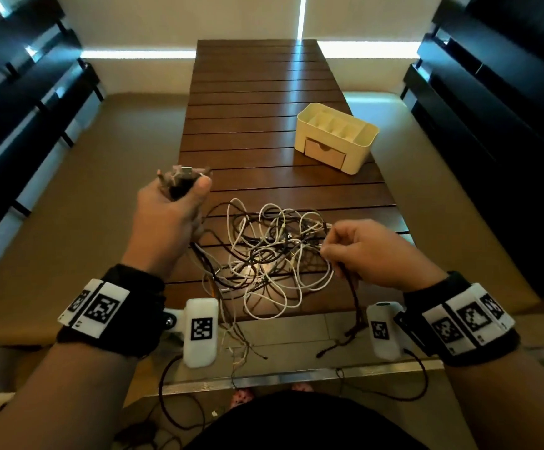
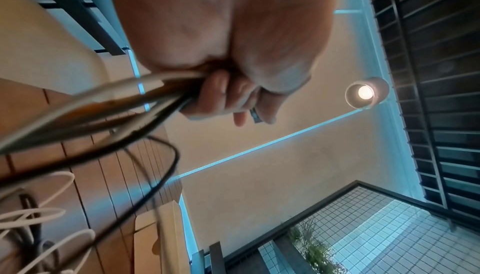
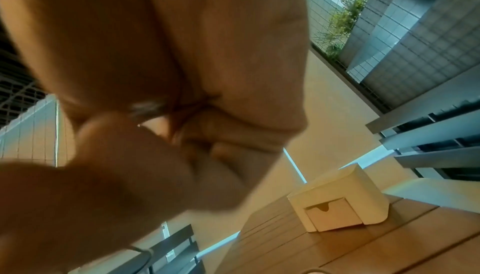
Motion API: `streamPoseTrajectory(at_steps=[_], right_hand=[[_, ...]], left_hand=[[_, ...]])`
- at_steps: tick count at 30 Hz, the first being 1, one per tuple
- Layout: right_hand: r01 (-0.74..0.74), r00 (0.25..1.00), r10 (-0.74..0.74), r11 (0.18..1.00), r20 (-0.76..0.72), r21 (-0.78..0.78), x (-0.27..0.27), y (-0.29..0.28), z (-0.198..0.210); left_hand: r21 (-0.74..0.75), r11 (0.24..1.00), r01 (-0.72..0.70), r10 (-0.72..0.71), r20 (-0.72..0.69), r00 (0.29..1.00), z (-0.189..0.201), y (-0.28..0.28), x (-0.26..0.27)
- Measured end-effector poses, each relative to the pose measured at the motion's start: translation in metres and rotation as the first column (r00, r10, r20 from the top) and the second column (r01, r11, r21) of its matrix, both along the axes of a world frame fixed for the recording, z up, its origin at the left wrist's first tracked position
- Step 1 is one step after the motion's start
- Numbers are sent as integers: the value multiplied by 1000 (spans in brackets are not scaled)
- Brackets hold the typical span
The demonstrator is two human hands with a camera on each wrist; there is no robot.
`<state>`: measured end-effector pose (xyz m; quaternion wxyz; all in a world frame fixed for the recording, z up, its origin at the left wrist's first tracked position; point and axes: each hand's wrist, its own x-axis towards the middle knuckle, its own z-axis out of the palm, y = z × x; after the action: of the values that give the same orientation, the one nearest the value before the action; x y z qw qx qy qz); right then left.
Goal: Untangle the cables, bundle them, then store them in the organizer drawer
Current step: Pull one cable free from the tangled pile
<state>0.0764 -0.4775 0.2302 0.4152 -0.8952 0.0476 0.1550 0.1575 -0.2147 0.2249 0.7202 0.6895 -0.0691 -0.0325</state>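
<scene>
A tangle of white and dark cables [image 1: 274, 251] lies on the near end of the slatted wooden table [image 1: 257, 102]. My left hand [image 1: 170, 209] is raised at the table's left edge and grips a bunch of cable ends [image 1: 183, 178], plugs sticking up from the fist; in the left wrist view the cables [image 2: 103, 102] run out of the curled fingers [image 2: 223, 95]. My right hand [image 1: 368, 251] hovers at the tangle's right side and pinches a dark cable [image 1: 353, 300] that hangs over the table's front edge. The cream organizer [image 1: 337, 138] stands beyond, its drawer [image 1: 324, 152] closed.
Dark slatted benches [image 1: 30, 102] run along both sides of the table. Loose cable ends [image 1: 241, 349] dangle off the front edge toward the floor. The far half of the table holds only the organizer [image 3: 340, 196], on the right side.
</scene>
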Motion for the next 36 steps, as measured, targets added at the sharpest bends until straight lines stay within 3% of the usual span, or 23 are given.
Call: streamPoseTrajectory(at_steps=[2,4,5,7,10,12,18,23,25,29,31,33,36], right_hand=[[-209,964,187,973,-190,-102,-3,1,1],[-382,902,290,882,-320,-276,-1,4,2],[-405,898,295,844,-325,-352,2,6,2],[-346,933,267,850,-239,-398,12,9,2],[-248,966,258,928,-1,-280,24,17,1],[-291,942,312,943,121,-164,28,30,4],[-419,905,425,893,0,163,26,82,-28],[-271,865,449,795,-225,543,23,77,-34],[-284,871,436,824,-229,490,24,75,-37],[-475,858,497,864,-130,168,31,70,-36],[-476,866,485,874,-119,99,33,61,-32],[-389,912,407,899,-55,202,37,52,-27],[-255,965,205,881,164,399,40,49,-15]], left_hand=[[-21,1000,0,1,5,1000,3,3,-1],[-3,999,33,-33,11,999,3,-1,-4],[-8,999,53,-53,6,999,4,-4,-6],[-30,996,90,-90,-7,996,5,-10,-10],[-55,987,152,-154,-38,987,8,-20,-17],[-84,976,203,-208,-48,977,10,-27,-23],[-331,920,210,-243,-60,968,24,-37,-26],[-455,880,134,-231,-166,959,20,-24,-23],[-449,886,119,-229,-200,953,15,-22,-24],[-399,909,123,-230,-232,945,10,-23,-27],[-372,918,136,-231,-224,947,8,-23,-26],[-343,929,141,-223,-215,951,5,-23,-25],[-283,944,171,-228,-178,957,3,-25,-23]])
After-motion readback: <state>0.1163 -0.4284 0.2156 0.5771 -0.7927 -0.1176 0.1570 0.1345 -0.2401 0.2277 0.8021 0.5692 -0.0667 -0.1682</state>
